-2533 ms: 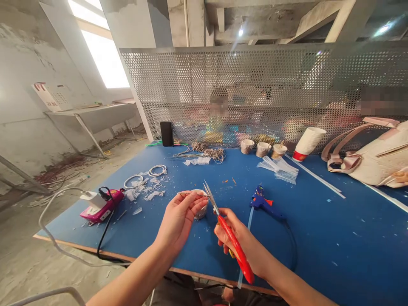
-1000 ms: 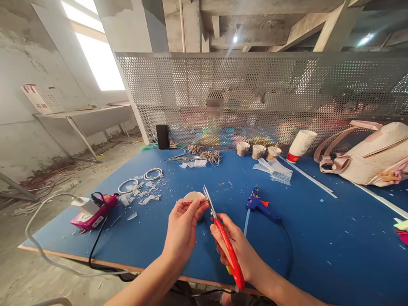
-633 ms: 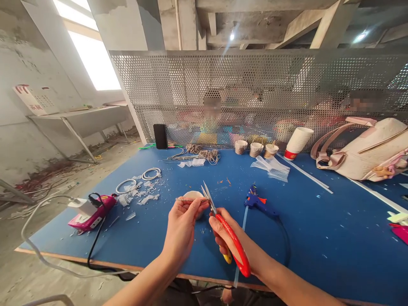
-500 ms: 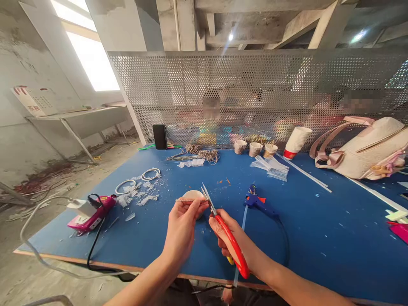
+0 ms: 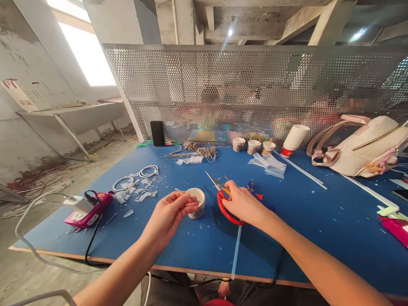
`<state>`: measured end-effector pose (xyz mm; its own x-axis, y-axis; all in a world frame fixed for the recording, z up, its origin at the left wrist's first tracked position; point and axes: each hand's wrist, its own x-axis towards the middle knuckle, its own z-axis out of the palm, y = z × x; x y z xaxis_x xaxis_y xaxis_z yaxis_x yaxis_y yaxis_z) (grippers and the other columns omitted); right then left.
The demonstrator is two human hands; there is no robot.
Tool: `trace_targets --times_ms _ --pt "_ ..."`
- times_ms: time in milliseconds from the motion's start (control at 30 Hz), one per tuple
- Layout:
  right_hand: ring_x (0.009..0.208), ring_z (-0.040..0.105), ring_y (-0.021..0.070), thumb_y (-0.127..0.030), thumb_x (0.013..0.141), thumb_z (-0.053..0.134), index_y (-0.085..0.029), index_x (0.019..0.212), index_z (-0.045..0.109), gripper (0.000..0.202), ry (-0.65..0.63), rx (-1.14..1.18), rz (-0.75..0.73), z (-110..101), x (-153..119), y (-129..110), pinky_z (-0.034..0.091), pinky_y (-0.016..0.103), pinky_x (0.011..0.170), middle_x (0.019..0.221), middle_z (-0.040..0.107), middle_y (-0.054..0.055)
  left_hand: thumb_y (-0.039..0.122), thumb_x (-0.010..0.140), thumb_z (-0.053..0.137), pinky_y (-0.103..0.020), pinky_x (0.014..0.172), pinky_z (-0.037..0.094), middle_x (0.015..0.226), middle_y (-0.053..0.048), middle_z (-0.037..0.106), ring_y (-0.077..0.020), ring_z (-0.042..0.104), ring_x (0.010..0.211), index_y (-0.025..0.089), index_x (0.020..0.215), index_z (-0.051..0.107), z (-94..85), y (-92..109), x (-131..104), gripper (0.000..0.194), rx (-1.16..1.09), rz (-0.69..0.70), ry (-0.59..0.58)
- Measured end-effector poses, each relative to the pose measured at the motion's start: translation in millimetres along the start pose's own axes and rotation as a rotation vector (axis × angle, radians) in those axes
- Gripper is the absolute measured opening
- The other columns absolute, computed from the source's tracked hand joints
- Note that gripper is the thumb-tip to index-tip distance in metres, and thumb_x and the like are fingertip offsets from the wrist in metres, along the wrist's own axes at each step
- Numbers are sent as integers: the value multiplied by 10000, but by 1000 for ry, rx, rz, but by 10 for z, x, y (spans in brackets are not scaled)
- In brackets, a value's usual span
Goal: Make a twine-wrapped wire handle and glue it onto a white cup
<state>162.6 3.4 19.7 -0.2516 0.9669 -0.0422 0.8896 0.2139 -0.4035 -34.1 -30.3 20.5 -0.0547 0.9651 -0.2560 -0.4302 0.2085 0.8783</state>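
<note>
My left hand (image 5: pixel 172 212) is closed in a pinch on a short piece of thin brown twine (image 5: pixel 179 191), mostly hidden by the fingers. Just beyond those fingertips a small paper cup (image 5: pixel 200 208) stands upright on the blue table, open side up. To its right, my right hand (image 5: pixel 244 202) grips scissors (image 5: pixel 225 212) with red handles, low over the tabletop, blades pointing away to the left. A blue glue gun (image 5: pixel 251 186) lies partly hidden behind my right hand, and a long translucent glue stick (image 5: pixel 236 253) extends toward the front edge.
Bundles of twine (image 5: pixel 207 152), three small cups, stacked paper cups (image 5: pixel 296 138) and white strips (image 5: pixel 269 165) lie toward the perforated screen (image 5: pixel 143 80). A pink power strip (image 5: pixel 92 212), white rings and scraps are at left. A pale backpack (image 5: pixel 366 146) sits at right.
My right hand has carried the scissors away from the twine, forward and right, down near the table. My left hand has moved slightly left, uncovering more of the cup.
</note>
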Motion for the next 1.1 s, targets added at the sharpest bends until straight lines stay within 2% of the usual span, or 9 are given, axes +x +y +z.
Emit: trace_targets --times_ms 100,233,367,433,600,700,833,967,1100 --pt "910 668 321 -173 838 535 -118 1063 536 231 -52 -116 -19 60 160 0 454 335 699 946 693 197 198 639 780 -200 590 556 717 -90 710 -120 659 580 94 669 624 -78 81 31 190 102 -6 -69" --pt "910 676 329 -123 834 545 -115 1024 594 197 -97 -220 -52 206 262 25 472 359 721 960 697 211 288 617 778 -201 478 486 635 -46 665 -115 611 534 116 658 613 -108 128 73 241 273 -9 -113" --pt "964 644 358 -138 841 542 -113 940 645 145 -43 -232 -79 196 225 30 476 411 749 949 686 224 371 645 714 -179 376 274 448 54 487 -55 390 392 140 612 598 -92 147 116 260 557 63 -85" --pt "999 619 360 -142 860 505 -107 940 655 173 18 -187 -111 157 186 -15 467 425 769 990 666 233 380 646 687 -193 403 256 477 56 485 -57 364 414 147 603 610 -80 149 141 249 683 124 -83" --pt "938 623 226 -203 878 493 -189 1060 631 230 136 91 -238 132 193 -204 448 345 836 1042 667 102 358 692 615 -232 527 347 576 29 554 -106 462 545 159 626 633 -70 107 194 211 841 309 -124" --pt "825 632 188 -226 836 549 -169 1086 616 265 155 297 -259 182 309 -287 467 317 788 981 685 80 339 727 591 -236 518 334 593 31 526 -108 441 542 165 669 645 -64 71 172 191 963 426 -137" --pt "662 616 149 -235 804 547 -160 861 659 146 115 575 -286 253 468 -324 485 270 648 773 691 29 314 764 576 -241 550 363 653 21 497 -109 450 567 182 684 664 -49 57 69 177 1073 606 -181" --pt "531 571 120 -321 803 533 -166 805 640 188 87 829 -298 287 509 -295 488 248 540 634 628 -13 352 829 508 -257 630 424 754 -12 552 -138 530 681 192 778 668 -97 82 65 232 996 658 -159" --pt "586 600 123 -378 784 571 -179 832 627 212 99 1017 -295 306 491 -246 531 267 576 721 643 4 274 773 545 -293 783 458 1041 -58 595 -190 570 953 198 969 610 -196 71 237 220 869 584 -87"
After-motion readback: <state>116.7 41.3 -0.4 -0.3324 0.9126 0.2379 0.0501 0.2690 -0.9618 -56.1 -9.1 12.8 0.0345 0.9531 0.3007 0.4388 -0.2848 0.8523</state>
